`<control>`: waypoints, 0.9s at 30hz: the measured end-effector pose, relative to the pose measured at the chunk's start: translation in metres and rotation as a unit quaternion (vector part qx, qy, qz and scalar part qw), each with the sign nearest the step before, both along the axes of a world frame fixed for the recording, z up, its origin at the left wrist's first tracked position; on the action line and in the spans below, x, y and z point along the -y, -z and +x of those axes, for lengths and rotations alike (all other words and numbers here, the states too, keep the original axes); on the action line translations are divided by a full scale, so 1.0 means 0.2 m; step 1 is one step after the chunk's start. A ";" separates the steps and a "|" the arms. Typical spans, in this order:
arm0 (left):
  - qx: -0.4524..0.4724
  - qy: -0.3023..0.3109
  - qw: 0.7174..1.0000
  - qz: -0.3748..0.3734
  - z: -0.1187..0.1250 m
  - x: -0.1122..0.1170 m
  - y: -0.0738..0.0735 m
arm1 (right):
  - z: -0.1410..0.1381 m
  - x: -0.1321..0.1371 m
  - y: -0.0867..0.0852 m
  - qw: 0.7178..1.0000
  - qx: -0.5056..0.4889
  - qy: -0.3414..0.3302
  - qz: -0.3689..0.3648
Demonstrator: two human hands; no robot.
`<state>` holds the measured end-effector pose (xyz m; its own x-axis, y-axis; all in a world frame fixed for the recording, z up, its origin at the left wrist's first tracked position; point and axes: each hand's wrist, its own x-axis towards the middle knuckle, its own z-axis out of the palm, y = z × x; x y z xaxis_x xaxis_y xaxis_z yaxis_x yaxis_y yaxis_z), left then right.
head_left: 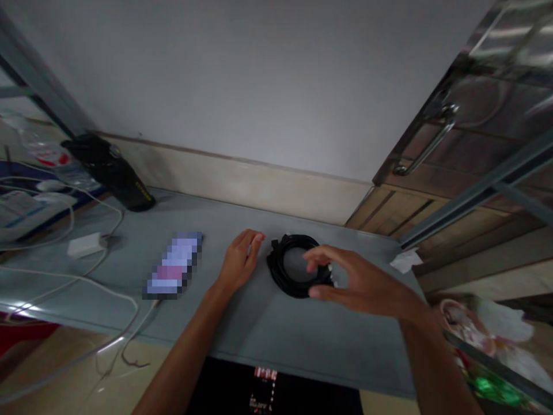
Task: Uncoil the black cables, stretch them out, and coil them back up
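A coiled black cable lies on the grey tabletop, its connector ends at the upper left and right of the ring. My right hand hovers over the right side of the coil, thumb and fingers apart, nothing between them. Just left of the coil is my left hand, with its fingers stretched forward and the thumb slightly apart; it holds nothing. A lit phone, blurred out, lies further left with a white cable plugged into its lower end.
A black bottle stands at the back left, near a clear plastic bottle. White cables and a white adapter spread over the left side. Crumpled tissue lies at the right edge. A metal door handle is at upper right.
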<state>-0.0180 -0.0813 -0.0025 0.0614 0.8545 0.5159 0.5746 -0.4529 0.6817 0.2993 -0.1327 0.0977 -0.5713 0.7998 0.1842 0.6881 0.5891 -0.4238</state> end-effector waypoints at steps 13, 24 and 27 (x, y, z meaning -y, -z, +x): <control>0.016 0.022 1.000 0.009 0.01 0.00 0.03 | -0.17 0.11 0.57 0.979 0.103 0.075 0.158; 0.047 0.030 0.998 0.005 0.01 -0.01 0.04 | 0.46 0.26 0.78 0.940 0.150 0.104 0.289; 0.071 0.041 0.997 0.014 0.03 0.02 -0.03 | 0.62 0.30 0.80 0.930 0.161 0.141 0.299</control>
